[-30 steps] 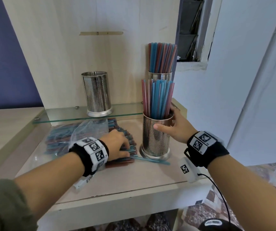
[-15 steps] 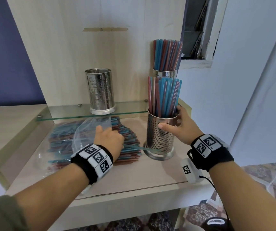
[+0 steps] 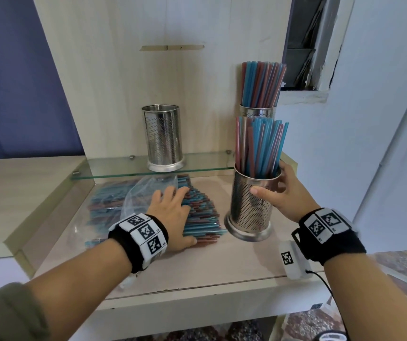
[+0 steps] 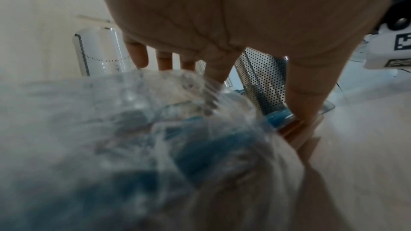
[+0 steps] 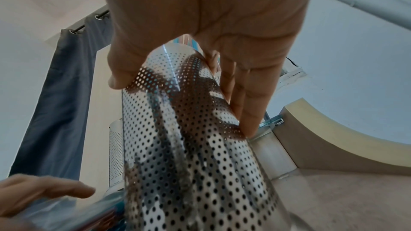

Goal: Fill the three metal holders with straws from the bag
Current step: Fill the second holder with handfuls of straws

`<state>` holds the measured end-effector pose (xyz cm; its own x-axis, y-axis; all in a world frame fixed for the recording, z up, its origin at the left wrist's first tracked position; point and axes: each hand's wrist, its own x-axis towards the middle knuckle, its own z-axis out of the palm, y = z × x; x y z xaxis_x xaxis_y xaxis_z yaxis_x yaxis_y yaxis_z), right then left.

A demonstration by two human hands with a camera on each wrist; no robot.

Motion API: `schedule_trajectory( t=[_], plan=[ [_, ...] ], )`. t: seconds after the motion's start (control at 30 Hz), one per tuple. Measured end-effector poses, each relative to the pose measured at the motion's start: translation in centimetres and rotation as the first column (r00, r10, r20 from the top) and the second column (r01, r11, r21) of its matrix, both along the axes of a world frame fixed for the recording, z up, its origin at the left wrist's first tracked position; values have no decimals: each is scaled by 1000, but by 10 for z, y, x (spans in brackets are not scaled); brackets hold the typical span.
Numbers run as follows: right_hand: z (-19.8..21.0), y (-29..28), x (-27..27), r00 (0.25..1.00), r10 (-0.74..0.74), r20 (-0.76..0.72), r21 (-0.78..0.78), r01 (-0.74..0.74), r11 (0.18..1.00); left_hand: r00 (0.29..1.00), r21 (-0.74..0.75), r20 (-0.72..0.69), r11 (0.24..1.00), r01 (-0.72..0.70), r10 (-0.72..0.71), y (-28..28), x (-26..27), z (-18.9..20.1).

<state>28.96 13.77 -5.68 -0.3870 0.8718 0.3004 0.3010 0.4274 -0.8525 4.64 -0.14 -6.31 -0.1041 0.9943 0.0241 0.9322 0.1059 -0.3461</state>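
A perforated metal holder (image 3: 250,210), packed with blue and red straws (image 3: 259,143), stands on the lower wooden shelf; my right hand (image 3: 270,180) grips it near the rim, thumb in front, fingers behind. In the right wrist view the same holder (image 5: 189,147) fills the middle. My left hand (image 3: 173,210) rests on the loose straw pile (image 3: 202,210) that spills from a clear plastic bag (image 3: 138,193), its fingers (image 4: 164,59) spread and fairly straight. An empty holder (image 3: 163,139) stands on the glass shelf (image 3: 114,169). A third holder (image 3: 259,111), full of straws, stands at the back right.
A wooden back panel (image 3: 173,82) rises behind the glass shelf. A raised wooden ledge (image 3: 25,183) borders the left side. The lower shelf's front edge (image 3: 197,291) is just under my wrists. A white wall (image 3: 370,119) stands to the right.
My left hand has uncurled, spread its fingers and reached further back over the straw pile. My right hand has kept its grip on the filled holder.
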Motion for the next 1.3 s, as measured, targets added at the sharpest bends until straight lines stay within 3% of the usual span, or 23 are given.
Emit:
schedule_trajectory(
  t=[0.13, 0.47, 0.93, 1.07, 1.17, 1.3],
  plan=[
    [0, 0, 0, 999, 11, -36, -2, -11, 1000, 999, -78, -27, 996, -41, 39, 9, -4, -2],
    [-6, 5, 0, 997, 6, -70, -28, -8, 1000, 998, -76, 28, 995, -59, 61, 16, -2, 3],
    [-9, 7, 1, 995, 29, -96, -11, -30, 999, 969, 107, 241, 994, 28, -53, 26, -2, 23],
    [-9, 5, 0, 993, 39, -115, -4, -39, 999, 909, 234, 371, 966, 109, -192, 31, 5, 38],
    [-7, 3, 0, 989, 46, -144, 1, -46, 999, 807, 322, 508, 935, 147, -301, 31, 9, 49],
    [-7, 2, 0, 986, 46, -160, -1, -47, 999, 719, 452, 539, 871, 193, -439, 29, 17, 60]
  ],
)
